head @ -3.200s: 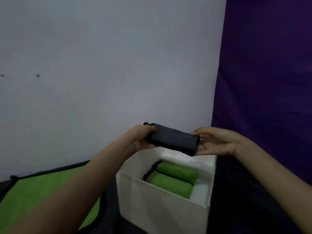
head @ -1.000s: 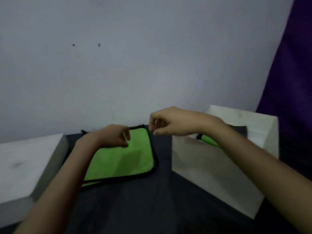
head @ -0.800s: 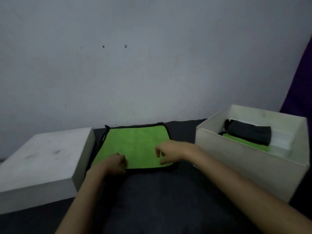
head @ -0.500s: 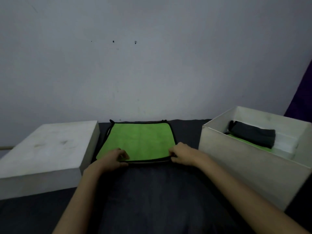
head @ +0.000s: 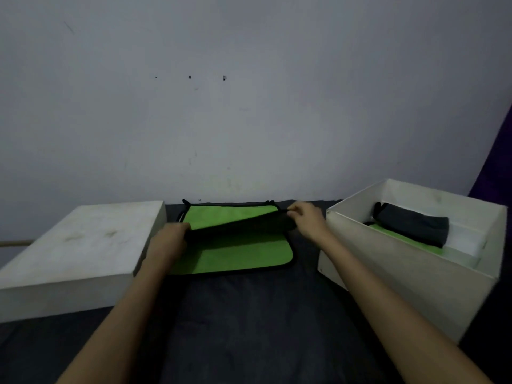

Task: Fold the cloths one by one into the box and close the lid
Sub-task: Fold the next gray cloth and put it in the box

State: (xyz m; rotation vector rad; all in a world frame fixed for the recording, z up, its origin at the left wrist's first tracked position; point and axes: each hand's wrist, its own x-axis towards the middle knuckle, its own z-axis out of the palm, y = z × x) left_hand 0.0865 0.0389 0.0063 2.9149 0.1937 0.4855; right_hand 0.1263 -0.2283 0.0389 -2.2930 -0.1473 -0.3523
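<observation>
Lifted: soft green cloth's (head: pixel 235 217) near edge, both hands.

Dark surface (head: pixel 249 314) carries lid (head: pixel 80 245), green cloth (head: pixel 238 256), box (head: pixel 388 278).

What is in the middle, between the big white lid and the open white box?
In the head view, green cloths lie on the dark surface between the lid and the box; both hands, left and right, are lifting the top one's near edge.
</observation>
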